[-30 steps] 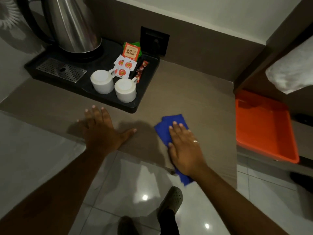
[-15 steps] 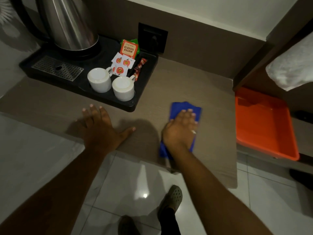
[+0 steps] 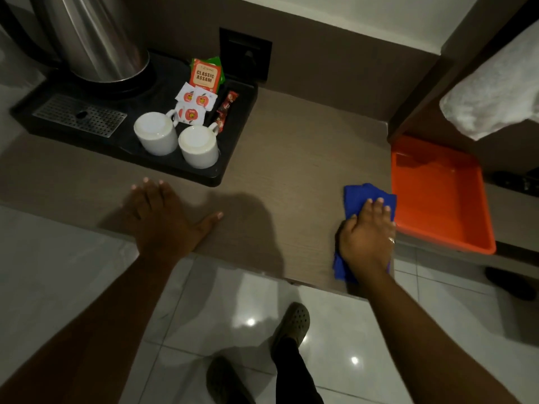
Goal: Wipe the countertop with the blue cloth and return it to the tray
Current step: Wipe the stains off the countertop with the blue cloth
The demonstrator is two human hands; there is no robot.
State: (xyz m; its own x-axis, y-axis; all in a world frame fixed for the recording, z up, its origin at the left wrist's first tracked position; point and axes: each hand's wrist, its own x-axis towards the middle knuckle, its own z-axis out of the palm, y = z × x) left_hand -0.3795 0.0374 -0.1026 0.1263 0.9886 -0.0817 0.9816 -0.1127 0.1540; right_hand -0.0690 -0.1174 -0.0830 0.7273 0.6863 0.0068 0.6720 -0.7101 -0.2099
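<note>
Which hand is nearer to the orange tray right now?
Right. The right hand presses the blue cloth just beside the orange tray's near rim, while the left hand lies flat on the countertop far across from it.

The tabletop (image 3: pixel 291 158) is showing matt wood grain, the kettle (image 3: pixel 96 36) is gleaming as brushed metal, and the orange tray (image 3: pixel 437 228) is looking like glossy plastic.

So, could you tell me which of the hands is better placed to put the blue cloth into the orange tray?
The right hand: it already presses the blue cloth beside the orange tray. The left hand rests flat, far off.
</note>
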